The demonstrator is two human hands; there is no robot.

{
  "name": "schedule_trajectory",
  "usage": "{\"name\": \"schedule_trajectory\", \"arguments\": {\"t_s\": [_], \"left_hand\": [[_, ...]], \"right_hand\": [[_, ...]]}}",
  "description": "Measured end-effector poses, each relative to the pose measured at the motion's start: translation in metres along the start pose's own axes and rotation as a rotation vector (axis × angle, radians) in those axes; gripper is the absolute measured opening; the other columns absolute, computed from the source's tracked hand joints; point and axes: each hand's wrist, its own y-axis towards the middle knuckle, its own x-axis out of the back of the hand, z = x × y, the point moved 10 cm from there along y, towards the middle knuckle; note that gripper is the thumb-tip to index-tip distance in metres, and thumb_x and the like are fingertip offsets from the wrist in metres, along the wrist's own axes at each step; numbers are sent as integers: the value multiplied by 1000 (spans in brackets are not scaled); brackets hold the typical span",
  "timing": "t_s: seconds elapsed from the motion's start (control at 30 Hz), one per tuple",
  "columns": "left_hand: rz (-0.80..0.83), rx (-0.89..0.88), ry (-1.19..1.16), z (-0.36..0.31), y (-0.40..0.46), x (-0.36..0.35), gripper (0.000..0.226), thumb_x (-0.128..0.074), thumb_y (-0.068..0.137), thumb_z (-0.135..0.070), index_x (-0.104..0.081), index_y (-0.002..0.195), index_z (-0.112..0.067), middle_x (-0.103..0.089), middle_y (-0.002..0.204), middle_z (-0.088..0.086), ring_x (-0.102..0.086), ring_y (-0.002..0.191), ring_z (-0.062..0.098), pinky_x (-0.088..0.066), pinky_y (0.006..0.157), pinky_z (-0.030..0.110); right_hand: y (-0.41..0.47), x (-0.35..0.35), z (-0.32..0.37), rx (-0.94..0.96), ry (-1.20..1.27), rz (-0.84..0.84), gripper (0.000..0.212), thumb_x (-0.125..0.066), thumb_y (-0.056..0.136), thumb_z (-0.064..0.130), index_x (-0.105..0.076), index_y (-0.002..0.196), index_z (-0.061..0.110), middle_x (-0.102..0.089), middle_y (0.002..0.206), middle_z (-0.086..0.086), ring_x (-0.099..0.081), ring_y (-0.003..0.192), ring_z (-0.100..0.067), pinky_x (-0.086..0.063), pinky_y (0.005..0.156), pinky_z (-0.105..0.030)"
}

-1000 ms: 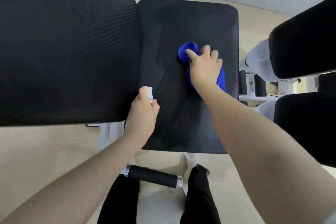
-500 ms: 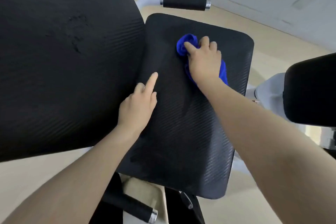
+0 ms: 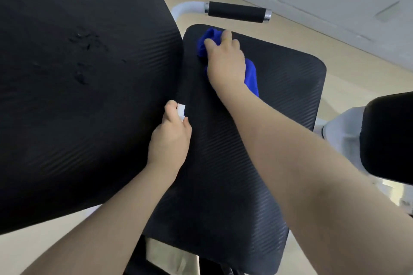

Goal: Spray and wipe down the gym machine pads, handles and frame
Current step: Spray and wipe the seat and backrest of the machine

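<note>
The seat pad [image 3: 234, 163] lay flat and dark, ribbed across its whole surface, and everything else is placed against it. The right hand [image 3: 225, 62] pressed a bunched blue cloth [image 3: 251, 76] down near the pad's far left corner, fingers curled over the fabric, close to the far edge. The left hand [image 3: 171, 138] hovered over the pad's left edge, fingers wrapped round a small white object [image 3: 181, 110], probably the top of a spray bottle, though most of it was hidden. Along that left edge the large back pad [image 3: 78, 85] met the seat pad with almost no gap. Beyond the far edge, a black-gripped handle [image 3: 238, 11] on a white tube stood apart. To the right, another black pad [image 3: 388, 136] sat well off the edge, with bare floor [image 3: 339, 82] between. The near and right parts of the seat pad lay uncovered.
</note>
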Motion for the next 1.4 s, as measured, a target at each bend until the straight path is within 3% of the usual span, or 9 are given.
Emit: {"name": "schedule_trajectory", "arguments": {"t_s": [0.1, 0.17, 0.37, 0.57, 0.67, 0.83, 1.17, 1.27, 1.4], "left_hand": [[52, 45, -55, 5, 0, -3, 36, -49, 94, -20, -40, 124, -1, -61, 96, 15, -62, 70, 34, -32, 50, 29], [53, -49, -48, -3, -2, 1, 33, -53, 90, -17, -46, 116, 2, -62, 82, 17, -60, 55, 31, -26, 41, 23], [26, -14, -43, 4, 0, -1, 33, -52, 91, -20, -46, 116, 0, -61, 80, 12, -62, 54, 28, -32, 41, 24], [92, -20, -71, -2, -6, 1, 39, -52, 93, -20, -41, 126, -3, -64, 96, 16, -64, 68, 35, -32, 49, 29], [84, -154, -32, -6, -29, 23, 50, -68, 81, -15, -45, 125, -5, -68, 80, 14, -60, 47, 30, -24, 39, 21], [87, -217, -80, 8, -65, 55, 56, -68, 81, -14, -29, 121, -20, -68, 80, 11, -60, 45, 30, -34, 43, 23], [270, -147, 15, 22, -85, 57, 49, -46, 90, -15, -27, 136, -14, -59, 113, 11, -52, 69, 28, -35, 58, 31], [277, -190, 0, 20, -86, 58, 54, -46, 88, -13, -25, 138, -13, -56, 110, 11, -48, 64, 25, -32, 57, 31], [224, -233, -16, 20, -88, 62, 50, -46, 87, -11, -30, 134, -12, -46, 88, 1, -42, 59, 22, -28, 53, 30]], "right_hand": [[-45, -19, 54, 390, 72, 78, 32, -47, 89, 9, -51, 121, 8, -43, 122, -17, -50, 95, -32, -32, 63, -35], [-55, -26, 61, 529, 63, 147, 34, -51, 89, 14, -54, 123, 13, -49, 115, -17, -53, 91, -32, -30, 62, -34], [39, -9, 3, -13, 38, -5, 35, -40, 94, 17, -50, 127, 21, -41, 128, -12, -44, 111, -30, -35, 80, -35], [-36, -25, 34, 303, 216, 211, 38, -46, 93, 24, -52, 130, 31, -44, 120, -10, -54, 99, -30, -38, 69, -31], [-52, -26, 30, 423, 132, 294, 38, -48, 94, 29, -50, 132, 36, -44, 120, -9, -53, 104, -30, -41, 76, -35], [-43, -14, 9, 32, 150, 122, 34, -45, 95, 25, -53, 128, 29, -44, 120, -11, -52, 100, -32, -37, 72, -34], [-212, -39, 113, 680, 129, 485, 28, -42, 97, 25, -57, 119, 18, -48, 124, -8, -50, 104, -25, -36, 81, -33], [-172, -34, 78, 450, 63, 320, 32, -41, 98, 30, -52, 127, 33, -46, 115, -8, -49, 97, -27, -36, 78, -35], [-174, -33, 68, 58, 140, 170, 34, -45, 93, 18, -52, 126, 21, -46, 114, -9, -52, 92, -28, -38, 71, -34]]}}
